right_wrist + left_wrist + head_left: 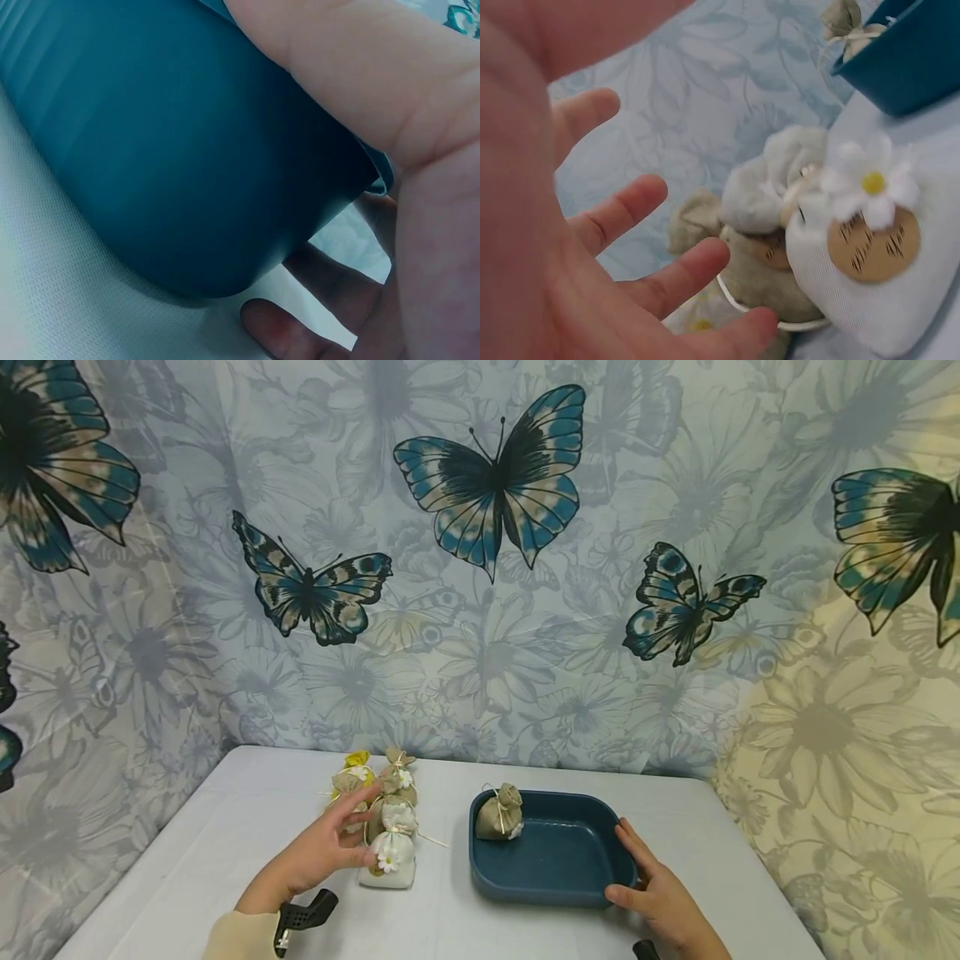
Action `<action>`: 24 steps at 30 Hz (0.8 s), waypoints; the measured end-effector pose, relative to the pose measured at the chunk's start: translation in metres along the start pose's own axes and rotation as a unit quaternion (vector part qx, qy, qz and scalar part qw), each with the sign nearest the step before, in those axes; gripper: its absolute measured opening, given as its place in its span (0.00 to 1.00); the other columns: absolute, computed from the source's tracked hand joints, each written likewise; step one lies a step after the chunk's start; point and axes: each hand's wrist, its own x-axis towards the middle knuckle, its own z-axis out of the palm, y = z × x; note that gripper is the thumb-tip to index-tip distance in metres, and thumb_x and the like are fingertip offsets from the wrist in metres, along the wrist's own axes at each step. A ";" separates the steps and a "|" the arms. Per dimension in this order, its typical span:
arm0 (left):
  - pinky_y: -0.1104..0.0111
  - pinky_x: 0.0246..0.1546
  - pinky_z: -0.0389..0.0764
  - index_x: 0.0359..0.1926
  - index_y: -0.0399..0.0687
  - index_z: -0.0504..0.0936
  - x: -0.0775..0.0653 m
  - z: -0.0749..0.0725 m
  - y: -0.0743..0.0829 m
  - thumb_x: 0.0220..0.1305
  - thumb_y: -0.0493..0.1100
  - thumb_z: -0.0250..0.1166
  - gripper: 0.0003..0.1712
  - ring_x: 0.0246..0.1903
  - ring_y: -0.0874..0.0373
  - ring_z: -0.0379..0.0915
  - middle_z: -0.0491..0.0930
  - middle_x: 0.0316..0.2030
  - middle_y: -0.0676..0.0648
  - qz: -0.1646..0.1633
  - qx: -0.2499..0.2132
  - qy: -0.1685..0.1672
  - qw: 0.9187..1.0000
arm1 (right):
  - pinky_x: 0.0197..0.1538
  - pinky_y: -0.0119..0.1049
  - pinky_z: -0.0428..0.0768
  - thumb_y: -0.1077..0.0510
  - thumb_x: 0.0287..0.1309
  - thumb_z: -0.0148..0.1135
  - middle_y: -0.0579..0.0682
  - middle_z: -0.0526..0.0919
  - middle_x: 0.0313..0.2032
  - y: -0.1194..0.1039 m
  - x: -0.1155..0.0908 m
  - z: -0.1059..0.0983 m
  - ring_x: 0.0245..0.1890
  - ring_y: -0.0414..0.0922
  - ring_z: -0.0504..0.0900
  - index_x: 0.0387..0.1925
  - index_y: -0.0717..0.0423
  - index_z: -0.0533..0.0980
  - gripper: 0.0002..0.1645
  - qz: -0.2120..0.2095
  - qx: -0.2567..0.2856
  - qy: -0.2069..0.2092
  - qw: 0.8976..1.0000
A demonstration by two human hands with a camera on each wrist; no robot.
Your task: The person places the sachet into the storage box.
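Note:
My left hand [326,847] reaches over a cluster of small drawstring pouches, its fingers spread and its palm holding nothing. Nearest to it is a white pouch [393,852] with a daisy and a round brown tag, seen large in the left wrist view. Behind stand a beige pouch [398,778] and a yellow one [357,759], partly covered by another beige pouch. My right hand [660,889] holds the near right corner of a blue tray [551,893], thumb at the rim and fingers along the outer right wall. A beige pouch [498,817] sits in the tray's left end.
A white cloth covers the table [442,935]. Behind it hangs a butterfly-patterned fabric [480,693], which also closes off both sides. A black wrist mount [307,912] sits on the left wrist; a loose pouch string lies toward the tray.

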 end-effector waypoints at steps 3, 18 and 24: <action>0.40 0.59 0.67 0.77 0.40 0.53 -0.006 0.000 -0.004 0.62 0.36 0.71 0.49 0.67 0.27 0.52 0.45 0.74 0.31 -0.028 -0.018 -0.004 0.999 | 0.53 0.32 0.74 0.60 0.62 0.69 0.54 0.39 0.78 0.000 0.000 0.000 0.73 0.64 0.46 0.78 0.58 0.50 0.51 0.000 0.002 0.000 1.000; 0.52 0.53 0.77 0.74 0.37 0.60 -0.015 0.002 -0.023 0.64 0.37 0.70 0.42 0.64 0.27 0.59 0.50 0.72 0.28 -0.083 -0.071 -0.021 0.994 | 0.53 0.32 0.74 0.60 0.64 0.67 0.53 0.38 0.78 0.000 -0.001 -0.001 0.73 0.63 0.43 0.79 0.56 0.48 0.51 0.001 0.005 -0.012 1.000; 0.55 0.48 0.77 0.72 0.39 0.66 -0.013 0.006 -0.026 0.63 0.40 0.71 0.39 0.59 0.36 0.66 0.58 0.68 0.31 -0.089 -0.041 -0.024 0.995 | 0.53 0.32 0.74 0.61 0.63 0.67 0.53 0.39 0.78 0.001 -0.001 0.000 0.73 0.62 0.43 0.78 0.57 0.49 0.50 -0.012 0.006 -0.008 1.000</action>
